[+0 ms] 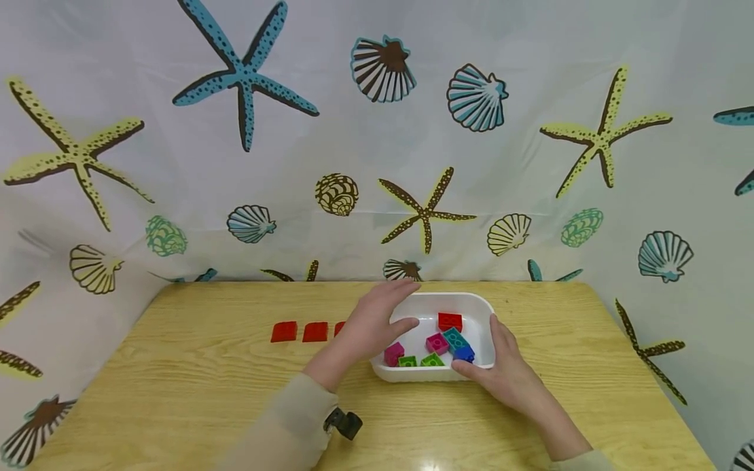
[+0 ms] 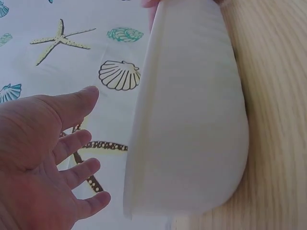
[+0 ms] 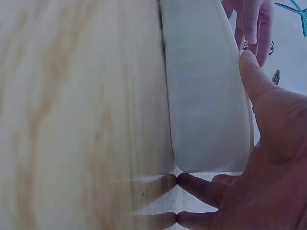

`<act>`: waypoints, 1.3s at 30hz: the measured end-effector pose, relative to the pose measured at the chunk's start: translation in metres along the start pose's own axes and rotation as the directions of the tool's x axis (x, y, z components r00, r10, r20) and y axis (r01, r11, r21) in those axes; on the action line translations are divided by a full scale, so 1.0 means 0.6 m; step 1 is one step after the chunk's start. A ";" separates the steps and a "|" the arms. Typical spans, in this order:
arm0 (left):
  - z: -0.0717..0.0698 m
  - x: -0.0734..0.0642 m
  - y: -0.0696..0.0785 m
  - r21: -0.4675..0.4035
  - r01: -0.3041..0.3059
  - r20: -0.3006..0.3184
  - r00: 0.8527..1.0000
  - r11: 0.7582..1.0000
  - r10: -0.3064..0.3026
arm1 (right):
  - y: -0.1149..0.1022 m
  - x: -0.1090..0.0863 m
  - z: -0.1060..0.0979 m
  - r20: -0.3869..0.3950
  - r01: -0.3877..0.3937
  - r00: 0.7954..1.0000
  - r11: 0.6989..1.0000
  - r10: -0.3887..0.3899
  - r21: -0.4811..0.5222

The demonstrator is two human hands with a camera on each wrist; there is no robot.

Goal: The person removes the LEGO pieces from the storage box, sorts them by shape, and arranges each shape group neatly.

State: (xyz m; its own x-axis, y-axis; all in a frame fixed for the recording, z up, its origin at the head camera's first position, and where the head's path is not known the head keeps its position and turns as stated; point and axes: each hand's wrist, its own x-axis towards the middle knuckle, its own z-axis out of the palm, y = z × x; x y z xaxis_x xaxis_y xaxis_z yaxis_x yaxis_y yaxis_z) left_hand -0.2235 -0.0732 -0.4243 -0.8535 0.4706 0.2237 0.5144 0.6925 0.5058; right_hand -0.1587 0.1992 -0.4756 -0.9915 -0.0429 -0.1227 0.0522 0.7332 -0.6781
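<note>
Seven blocks are being held in one white tray (image 1: 412,375), which is resting just right of centre in the lower half of the head view: one red block (image 1: 450,321), one teal block (image 1: 454,338), one blue block (image 1: 464,354), two pink blocks (image 1: 437,343) and two green blocks (image 1: 432,360). Three more red pieces (image 1: 315,331) are being lined up in a row on the wooden table (image 1: 206,386), left of the tray, the third being partly covered by the left hand (image 1: 371,322). Over the tray's left end the left hand is being held with its fingers loosely extended and its thumb apart from them; in the left wrist view its fingertips are being kept clear of the tray's wall, which is filling the centre of the frame. The tray's right end is being gripped by the right hand (image 1: 508,374), the thumb being laid at the near rim and the fingers being set along the right side. Behind everything, one patterned cloth (image 1: 294,170) is being shown across the upper frame.
</note>
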 end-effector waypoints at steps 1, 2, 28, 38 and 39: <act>0.004 0.003 0.004 0.004 -0.006 0.005 1.000 1.000 0.006 | 0.000 0.000 0.000 -0.001 0.002 1.000 1.000 -0.002 -0.002; 0.008 0.006 0.007 0.000 -0.013 0.011 1.000 1.000 0.013 | 0.000 0.000 -0.001 -0.001 0.003 1.000 1.000 -0.003 -0.003; 0.100 0.067 0.048 0.071 -0.067 0.105 0.993 0.995 0.060 | 0.003 0.000 -0.007 0.003 0.045 0.999 0.999 -0.045 0.009; 0.118 0.074 0.045 0.053 -0.040 0.138 0.990 0.998 0.032 | 0.005 0.001 -0.006 -0.003 0.048 0.999 0.999 -0.048 0.012; 0.120 0.075 0.044 0.048 -0.036 0.142 0.989 0.998 0.028 | 0.005 0.001 -0.006 -0.004 0.049 0.999 0.999 -0.049 0.014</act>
State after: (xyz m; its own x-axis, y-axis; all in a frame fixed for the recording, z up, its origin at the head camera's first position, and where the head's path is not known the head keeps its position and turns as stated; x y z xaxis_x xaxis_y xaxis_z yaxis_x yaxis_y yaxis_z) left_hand -0.2422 0.0058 -0.4610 -0.8180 0.5632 0.1171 0.5479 0.7009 0.4567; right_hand -0.1598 0.2039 -0.4751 -0.9933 -0.0765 -0.0866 0.0049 0.7209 -0.6930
